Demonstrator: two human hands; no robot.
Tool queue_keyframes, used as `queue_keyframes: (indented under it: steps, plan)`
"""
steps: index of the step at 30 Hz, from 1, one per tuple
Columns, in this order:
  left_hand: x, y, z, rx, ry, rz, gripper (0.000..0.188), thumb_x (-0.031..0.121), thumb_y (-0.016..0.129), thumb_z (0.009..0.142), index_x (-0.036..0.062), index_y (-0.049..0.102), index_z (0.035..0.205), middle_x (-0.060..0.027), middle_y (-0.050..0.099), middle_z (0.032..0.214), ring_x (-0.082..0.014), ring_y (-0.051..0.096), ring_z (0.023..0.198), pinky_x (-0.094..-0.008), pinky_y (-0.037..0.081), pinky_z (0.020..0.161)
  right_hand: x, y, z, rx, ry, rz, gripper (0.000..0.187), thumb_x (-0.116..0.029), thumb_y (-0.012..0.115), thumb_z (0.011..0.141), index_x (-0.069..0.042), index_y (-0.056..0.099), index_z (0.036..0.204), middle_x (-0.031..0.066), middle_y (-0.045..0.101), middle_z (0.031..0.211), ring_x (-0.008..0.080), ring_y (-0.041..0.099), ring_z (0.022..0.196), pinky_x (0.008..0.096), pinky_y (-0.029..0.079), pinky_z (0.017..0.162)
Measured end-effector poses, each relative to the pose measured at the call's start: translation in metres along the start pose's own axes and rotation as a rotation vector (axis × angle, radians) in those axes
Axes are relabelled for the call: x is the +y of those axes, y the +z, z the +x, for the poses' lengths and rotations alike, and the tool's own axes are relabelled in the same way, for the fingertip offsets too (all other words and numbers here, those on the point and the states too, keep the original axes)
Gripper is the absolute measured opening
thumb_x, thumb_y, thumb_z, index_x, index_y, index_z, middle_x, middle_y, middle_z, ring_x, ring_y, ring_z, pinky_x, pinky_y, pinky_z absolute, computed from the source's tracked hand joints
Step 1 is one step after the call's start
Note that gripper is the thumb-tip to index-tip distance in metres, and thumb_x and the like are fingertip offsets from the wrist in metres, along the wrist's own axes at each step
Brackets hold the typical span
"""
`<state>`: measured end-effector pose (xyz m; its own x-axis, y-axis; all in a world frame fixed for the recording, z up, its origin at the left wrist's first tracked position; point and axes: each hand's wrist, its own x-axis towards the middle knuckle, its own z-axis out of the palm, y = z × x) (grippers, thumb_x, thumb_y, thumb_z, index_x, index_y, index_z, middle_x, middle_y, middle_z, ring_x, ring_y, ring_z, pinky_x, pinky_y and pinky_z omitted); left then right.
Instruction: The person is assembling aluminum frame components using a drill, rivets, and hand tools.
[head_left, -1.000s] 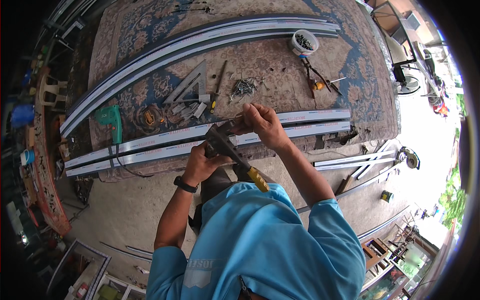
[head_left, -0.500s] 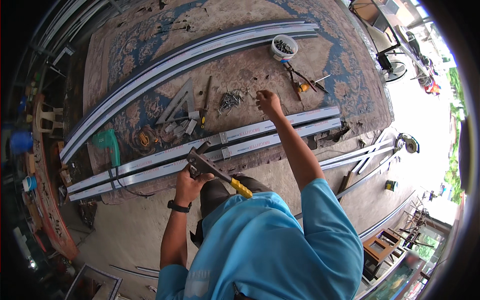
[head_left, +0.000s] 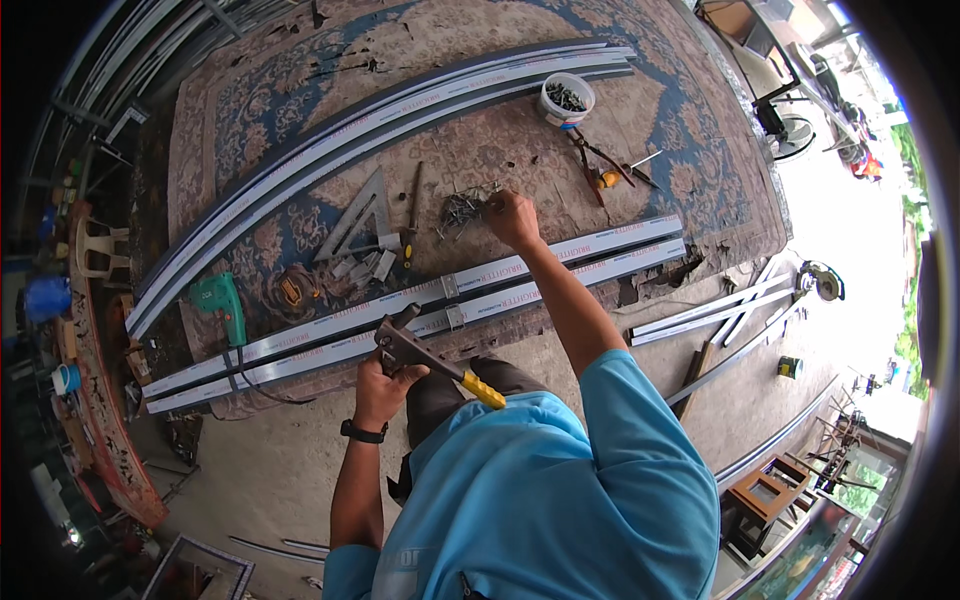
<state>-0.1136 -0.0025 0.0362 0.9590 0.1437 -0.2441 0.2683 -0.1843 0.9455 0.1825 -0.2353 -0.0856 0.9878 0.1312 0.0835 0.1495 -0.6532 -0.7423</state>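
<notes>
My left hand (head_left: 383, 392) is wrapped around a hand riveter (head_left: 410, 347), a dark metal tool with a yellow grip that slants down toward my shirt. My right hand (head_left: 513, 220) reaches over the table, its fingers curled together at the right edge of a loose pile of rivets (head_left: 461, 213). Whatever lies between those fingertips is too small to make out. Between me and the pile run two long film-wrapped aluminium profiles (head_left: 590, 243), side by side, with small metal brackets (head_left: 450, 286) across them.
Farther back lie more long profiles (head_left: 400, 108) and a white tub of fasteners (head_left: 567, 98). Pliers (head_left: 590, 160) rest near the tub. To the left are a set square (head_left: 358, 215), cut metal pieces (head_left: 368, 264), a tape measure (head_left: 292, 288) and a green corded power tool (head_left: 222, 305).
My right hand has moved left and a little nearer, from beside the rivet pile onto its right edge. My left hand keeps hold of the riveter, almost unmoved.
</notes>
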Motion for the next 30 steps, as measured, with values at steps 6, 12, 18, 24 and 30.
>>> queue_keyframes:
  steps: [6, 12, 18, 24, 30]
  plan:
    - [0.002, 0.001, 0.003, -0.011, 0.022, -0.019, 0.057, 0.046, 0.09, 0.08, 0.0023, 0.067, 0.109, 0.0014, 0.069, 0.085, -0.0067, 0.06, 0.076, -0.0264, 0.052, 0.071, 0.004, -0.001, 0.02, 0.119, 0.066, -0.012, 0.023, -0.014, 0.071, 0.079, -0.004, 0.072, 0.1, 0.019, 0.074, 0.096, 0.0353, 0.073, 0.094, 0.0439, 0.057, 0.083]
    - [0.009, -0.008, -0.005, -0.03, -0.112, 0.009, 0.059, 0.043, 0.091, 0.078, 0.0019, 0.067, 0.113, -0.0022, 0.073, 0.102, -0.0113, 0.067, 0.094, -0.0313, 0.055, 0.086, 0.034, -0.007, 0.08, 0.285, 0.139, -0.045, 0.022, -0.013, 0.067, 0.086, -0.004, 0.072, 0.104, 0.0201, 0.075, 0.099, 0.0381, 0.072, 0.097, 0.0452, 0.057, 0.086]
    - [0.009, -0.011, -0.007, 0.016, -0.094, 0.036, 0.053, 0.045, 0.09, 0.081, 0.0019, 0.07, 0.104, -0.0021, 0.075, 0.094, -0.0092, 0.066, 0.086, -0.0292, 0.055, 0.079, 0.017, -0.012, 0.078, 0.155, 0.145, 0.06, 0.019, -0.019, 0.07, 0.089, -0.002, 0.074, 0.098, 0.02, 0.076, 0.094, 0.0371, 0.074, 0.091, 0.0431, 0.058, 0.083]
    - [0.015, -0.021, 0.006, 0.039, -0.123, 0.049, 0.05, 0.044, 0.089, 0.081, 0.0029, 0.072, 0.104, -0.0032, 0.075, 0.093, -0.0112, 0.068, 0.085, -0.0316, 0.055, 0.078, -0.004, -0.009, 0.0, -0.071, -0.016, 0.124, 0.016, -0.017, 0.069, 0.087, -0.001, 0.072, 0.092, 0.0238, 0.072, 0.089, 0.0432, 0.071, 0.088, 0.0488, 0.057, 0.079]
    - [0.015, -0.012, 0.018, 0.051, -0.099, -0.097, 0.05, 0.041, 0.089, 0.082, 0.0037, 0.071, 0.109, -0.0041, 0.076, 0.099, -0.0138, 0.072, 0.09, -0.0319, 0.058, 0.083, -0.012, -0.006, -0.015, -0.155, 0.025, -0.018, 0.019, -0.021, 0.068, 0.087, -0.003, 0.071, 0.09, 0.0234, 0.072, 0.089, 0.0431, 0.071, 0.088, 0.0504, 0.057, 0.078]
